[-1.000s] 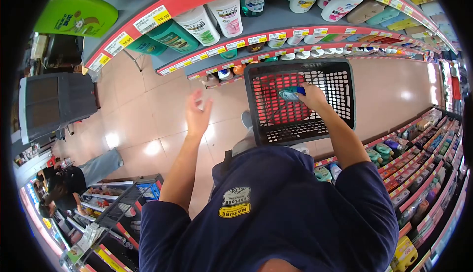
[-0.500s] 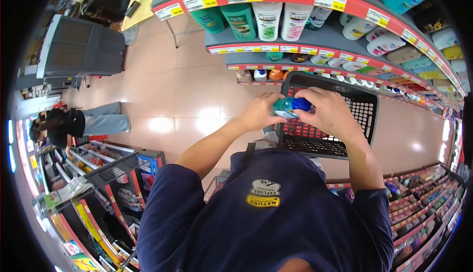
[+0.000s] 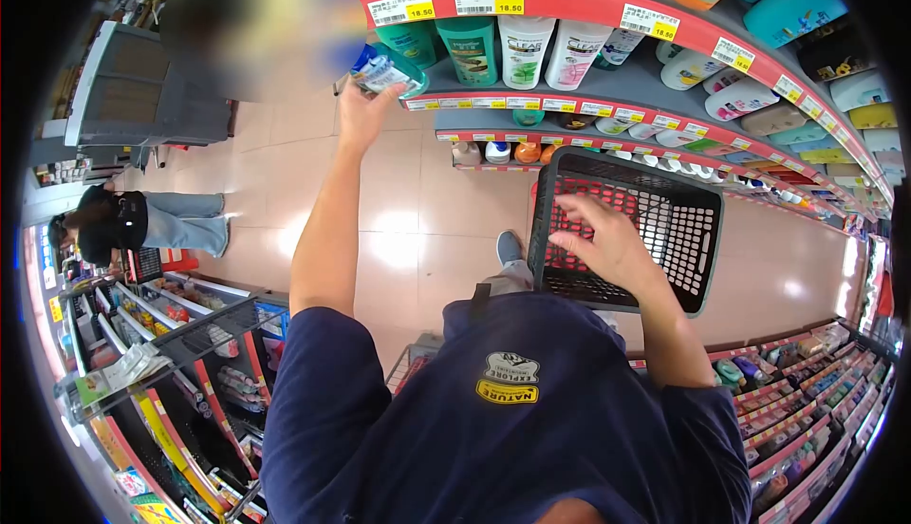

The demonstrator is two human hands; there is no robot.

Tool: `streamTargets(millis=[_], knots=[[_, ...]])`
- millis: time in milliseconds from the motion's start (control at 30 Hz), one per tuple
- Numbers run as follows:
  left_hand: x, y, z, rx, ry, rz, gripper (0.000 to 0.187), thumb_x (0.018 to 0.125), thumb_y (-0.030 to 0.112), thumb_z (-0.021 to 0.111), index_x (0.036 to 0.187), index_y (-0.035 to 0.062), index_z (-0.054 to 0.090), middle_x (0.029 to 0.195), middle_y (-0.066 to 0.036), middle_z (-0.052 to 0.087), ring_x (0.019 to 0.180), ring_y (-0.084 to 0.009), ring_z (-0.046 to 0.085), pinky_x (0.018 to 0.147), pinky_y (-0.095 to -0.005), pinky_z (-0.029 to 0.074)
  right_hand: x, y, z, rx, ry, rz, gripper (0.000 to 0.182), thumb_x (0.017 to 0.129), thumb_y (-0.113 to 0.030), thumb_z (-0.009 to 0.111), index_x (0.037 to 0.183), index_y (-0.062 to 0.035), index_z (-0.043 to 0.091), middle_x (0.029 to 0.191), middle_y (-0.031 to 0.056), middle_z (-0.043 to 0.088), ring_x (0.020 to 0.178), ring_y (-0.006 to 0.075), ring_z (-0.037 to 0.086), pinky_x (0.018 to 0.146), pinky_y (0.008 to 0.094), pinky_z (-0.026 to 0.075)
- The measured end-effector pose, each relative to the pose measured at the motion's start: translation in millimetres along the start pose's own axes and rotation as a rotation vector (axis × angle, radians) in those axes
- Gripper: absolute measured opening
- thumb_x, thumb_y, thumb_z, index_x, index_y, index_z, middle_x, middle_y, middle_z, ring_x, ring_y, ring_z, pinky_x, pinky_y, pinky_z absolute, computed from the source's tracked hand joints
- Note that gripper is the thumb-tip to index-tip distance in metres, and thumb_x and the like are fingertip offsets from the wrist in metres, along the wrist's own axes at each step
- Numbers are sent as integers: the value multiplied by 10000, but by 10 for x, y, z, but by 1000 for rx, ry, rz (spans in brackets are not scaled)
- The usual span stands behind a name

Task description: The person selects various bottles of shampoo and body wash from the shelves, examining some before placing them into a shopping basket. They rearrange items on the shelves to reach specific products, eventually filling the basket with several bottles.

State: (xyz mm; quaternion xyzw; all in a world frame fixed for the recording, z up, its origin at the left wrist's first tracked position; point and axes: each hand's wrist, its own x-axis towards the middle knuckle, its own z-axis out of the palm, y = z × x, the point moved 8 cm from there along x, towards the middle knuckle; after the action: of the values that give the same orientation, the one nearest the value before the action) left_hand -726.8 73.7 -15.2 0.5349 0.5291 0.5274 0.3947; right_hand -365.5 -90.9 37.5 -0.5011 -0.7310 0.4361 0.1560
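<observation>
While the left hand (image 3: 362, 114) pinches 1 green bottle (image 3: 391, 72) by the end of the shelf (image 3: 570, 97), I see the right hand (image 3: 607, 244) over the black basket (image 3: 544, 239), fingers apart.

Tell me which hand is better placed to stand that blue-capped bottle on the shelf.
Probably the left hand: it holds the bottle by the left end of the shelf, while the right hand appears empty over the black basket.

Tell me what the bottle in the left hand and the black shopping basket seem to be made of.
Bottle: probably glossy plastic; its teal body looks smooth and shiny. Black shopping basket: likely moulded plastic with a satin finish, given its evenly perforated walls.
</observation>
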Motion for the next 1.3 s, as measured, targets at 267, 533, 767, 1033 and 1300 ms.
streamTargets(millis=[267,533,767,1033,1300], knots=[[280,-384,55,2,-13,9,448,819,57,791,1201,-7,566,1090,-105,689,992,-176,665,878,-306,522,-166,526,173,24,35,32,506,871,-354,723,1233,-25,592,1161,190,651,980,329,657,860,411,526],[370,-397,109,86,-88,-50,496,843,2,752,1265,-20,492,1167,-114,646,1035,-182,651,913,-305,516,361,1097,-598,82,317,194,558,854,-334,755,1239,37,593,1153,185,685,949,259,704,855,370,547],[377,-327,138,128,-124,-66,507,860,10,742,1291,-8,474,1202,-113,628,1092,-184,624,964,-310,487,1196,1555,-1326,-26,652,263,823,793,-412,794,1397,19,437,1365,217,551,1153,298,620,966,386,503],[255,-343,260,93,-109,-67,587,908,57,706,1401,-18,397,1293,-101,568,1173,-188,558,1005,-317,437,1848,1611,-1560,-71,724,228,1071,692,-487,823,1442,90,321,1415,273,480,1304,372,496,1077,390,438],[233,-440,297,86,-110,-84,610,880,65,744,1384,-29,414,1288,-132,581,1154,-203,577,987,-320,462,1996,1663,-1507,-87,712,274,864,708,-448,813,1351,-3,444,1249,236,621,1178,370,596,988,431,493]])
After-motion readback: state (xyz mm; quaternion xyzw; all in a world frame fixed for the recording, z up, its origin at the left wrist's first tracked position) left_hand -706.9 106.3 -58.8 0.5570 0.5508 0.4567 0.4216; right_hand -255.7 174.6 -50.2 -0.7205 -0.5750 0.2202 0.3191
